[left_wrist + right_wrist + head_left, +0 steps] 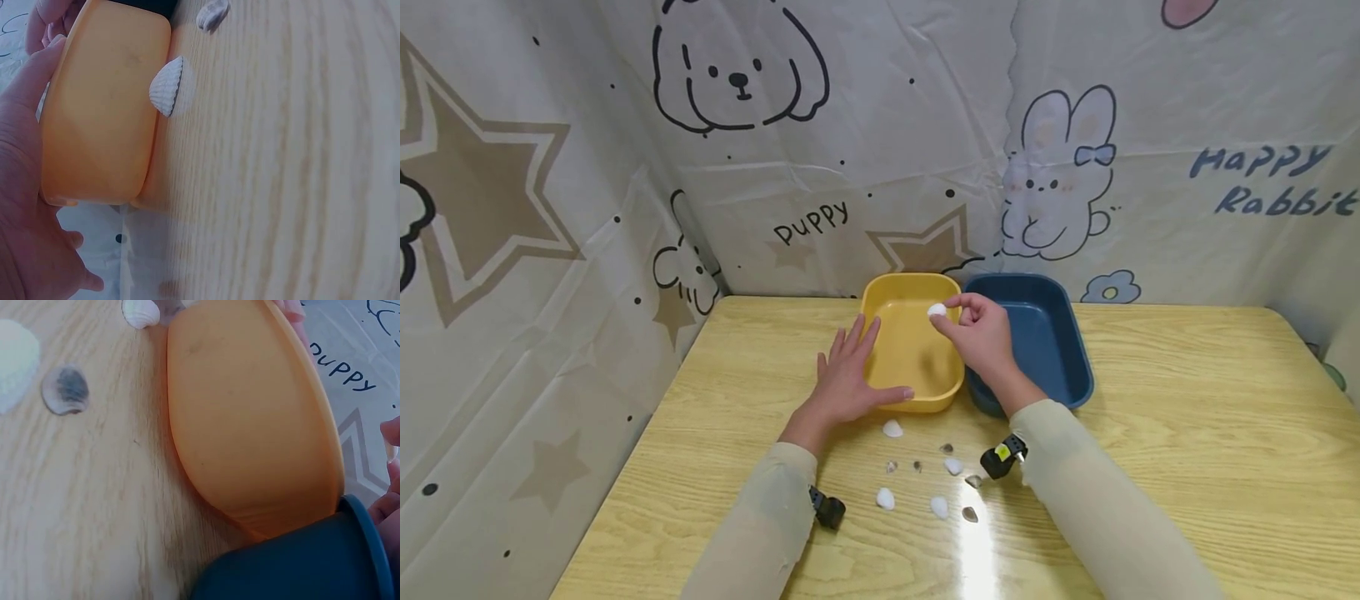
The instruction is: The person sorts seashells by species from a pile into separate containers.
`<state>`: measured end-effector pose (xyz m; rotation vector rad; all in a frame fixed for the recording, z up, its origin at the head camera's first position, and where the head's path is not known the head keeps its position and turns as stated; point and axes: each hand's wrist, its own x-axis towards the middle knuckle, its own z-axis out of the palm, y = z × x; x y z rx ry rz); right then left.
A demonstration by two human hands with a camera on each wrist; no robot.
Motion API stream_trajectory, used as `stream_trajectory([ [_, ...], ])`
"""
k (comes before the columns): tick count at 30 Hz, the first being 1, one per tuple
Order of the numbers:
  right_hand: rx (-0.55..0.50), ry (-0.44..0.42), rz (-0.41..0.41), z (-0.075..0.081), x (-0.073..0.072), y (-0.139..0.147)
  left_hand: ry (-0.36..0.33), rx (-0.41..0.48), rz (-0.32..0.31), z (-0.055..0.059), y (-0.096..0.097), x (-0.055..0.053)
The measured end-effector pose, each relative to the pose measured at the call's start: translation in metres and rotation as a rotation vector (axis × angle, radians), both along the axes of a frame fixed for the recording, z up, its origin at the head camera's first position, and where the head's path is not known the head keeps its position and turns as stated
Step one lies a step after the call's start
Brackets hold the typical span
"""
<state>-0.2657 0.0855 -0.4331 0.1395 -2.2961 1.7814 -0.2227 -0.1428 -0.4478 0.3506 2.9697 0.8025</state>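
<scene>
My right hand (988,337) pinches a white seashell (937,310) between thumb and fingers, over the right side of the yellow bin (910,402). In the right wrist view only part of that hand (389,494) shows at the right edge. My left hand (847,379) rests on the yellow bin's near left rim, fingers spread along the left side and thumb over the front edge. In the left wrist view a ribbed white shell (167,87) lies on the table against the bin's front wall (106,106). Inside the yellow bin I see only its bare floor.
A dark blue bin (1078,367) stands right beside the yellow one. Several white shells (885,499) and small brownish shells (970,514) lie scattered on the wooden table (1187,433) between my forearms. A printed cloth (917,117) hangs behind the bins.
</scene>
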Motion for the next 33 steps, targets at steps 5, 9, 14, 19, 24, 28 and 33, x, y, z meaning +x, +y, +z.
stream_trajectory([
  [5,-0.01,-0.044,-0.034,-0.002,-0.006,-0.002,0.004,0.006,-0.009,0.0,0.0,0.0],
  [9,0.012,-0.082,-0.043,-0.003,-0.008,-0.002,0.019,0.002,-0.015,-0.001,-0.001,-0.002],
  [14,0.031,-0.091,-0.036,-0.006,-0.01,-0.003,0.028,-0.002,-0.014,-0.002,-0.002,-0.003],
  [19,0.014,-0.121,-0.037,-0.008,-0.01,-0.003,0.015,-0.004,-0.011,-0.003,-0.001,-0.001],
  [24,-0.007,-0.129,-0.024,-0.007,-0.01,-0.003,0.0,-0.004,-0.008,-0.004,-0.001,0.0],
  [28,-0.013,-0.126,-0.018,-0.007,-0.011,-0.003,0.005,-0.009,-0.008,-0.003,-0.001,-0.001],
  [33,-0.006,-0.146,-0.033,-0.006,-0.012,-0.003,0.012,-0.021,-0.009,-0.002,-0.001,-0.001],
])
